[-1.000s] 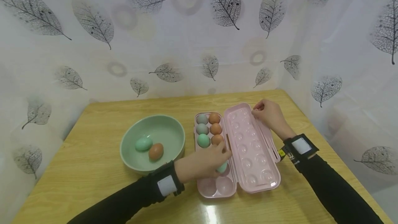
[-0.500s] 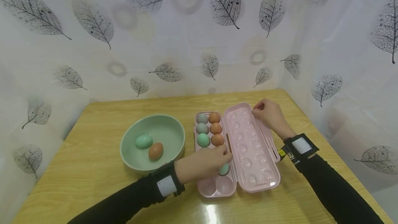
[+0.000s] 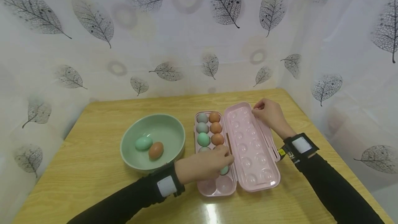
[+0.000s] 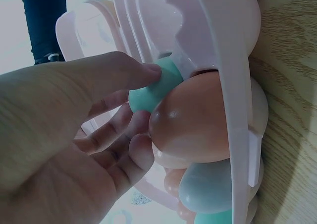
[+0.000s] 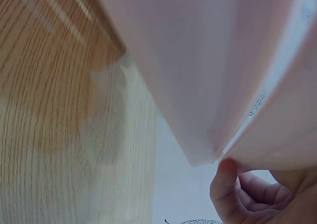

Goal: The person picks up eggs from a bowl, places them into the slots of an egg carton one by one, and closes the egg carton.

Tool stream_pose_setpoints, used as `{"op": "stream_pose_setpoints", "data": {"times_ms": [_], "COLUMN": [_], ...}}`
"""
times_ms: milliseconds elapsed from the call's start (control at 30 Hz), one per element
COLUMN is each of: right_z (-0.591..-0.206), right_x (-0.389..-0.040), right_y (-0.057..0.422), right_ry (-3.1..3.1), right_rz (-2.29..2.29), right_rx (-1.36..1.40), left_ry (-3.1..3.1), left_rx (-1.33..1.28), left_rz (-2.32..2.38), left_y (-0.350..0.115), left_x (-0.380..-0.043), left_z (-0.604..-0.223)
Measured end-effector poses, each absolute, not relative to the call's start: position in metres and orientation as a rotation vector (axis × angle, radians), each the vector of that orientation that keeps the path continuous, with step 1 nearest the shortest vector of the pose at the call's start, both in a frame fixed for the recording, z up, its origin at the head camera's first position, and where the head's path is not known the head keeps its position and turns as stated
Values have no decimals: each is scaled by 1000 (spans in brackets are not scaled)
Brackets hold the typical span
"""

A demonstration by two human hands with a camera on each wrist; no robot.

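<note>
A pink egg box lies open, with its egg tray (image 3: 224, 185) on the left and its dimpled lid (image 3: 245, 141) on the right. Over the tray's near half, my left hand (image 3: 203, 164) holds a green egg (image 4: 161, 80) between thumb and fingers. This egg sits in the right-hand column, partly covered by the hand. Beside it a brown egg (image 4: 193, 120) touches my fingertips in the left wrist view. Grey, green and brown eggs fill the far rows. My right hand (image 3: 269, 116) pinches the lid's far right edge between thumb and fingers.
Left of the box stands a pale green bowl (image 3: 172, 130) holding one green egg (image 3: 144, 143) and one brown egg (image 3: 156, 150). Both stand on a wooden table (image 3: 90, 148). A leaf-patterned sheet (image 3: 186, 44) rises behind and at the sides.
The green egg under my left hand has settled slightly into its cell, and the fingers have shifted a little to the right. My right hand stays on the lid.
</note>
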State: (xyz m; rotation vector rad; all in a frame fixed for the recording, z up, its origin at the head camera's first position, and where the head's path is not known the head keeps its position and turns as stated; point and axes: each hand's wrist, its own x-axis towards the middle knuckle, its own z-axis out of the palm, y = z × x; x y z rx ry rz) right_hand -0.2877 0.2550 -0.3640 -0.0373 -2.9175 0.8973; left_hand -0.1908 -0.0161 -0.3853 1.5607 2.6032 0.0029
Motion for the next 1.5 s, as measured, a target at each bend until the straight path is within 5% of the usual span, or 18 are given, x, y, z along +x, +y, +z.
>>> {"op": "stream_pose_setpoints", "data": {"times_ms": [967,1267,1500], "right_z": [-361,-361,-361], "right_x": [-286,-287,-286], "right_y": [251,252,253], "right_ry": [-2927,-2931,-2929], "right_rz": [904,907,916], "right_rx": [-52,-44,-46], "left_ry": [2581,2704,2672], "left_rx": [1471,1730,1550], "left_rz": [104,-164,84], "left_y": [-28,-35,-42], "left_x": [-204,-212,-216], "left_z": [-368,-346,-346]}}
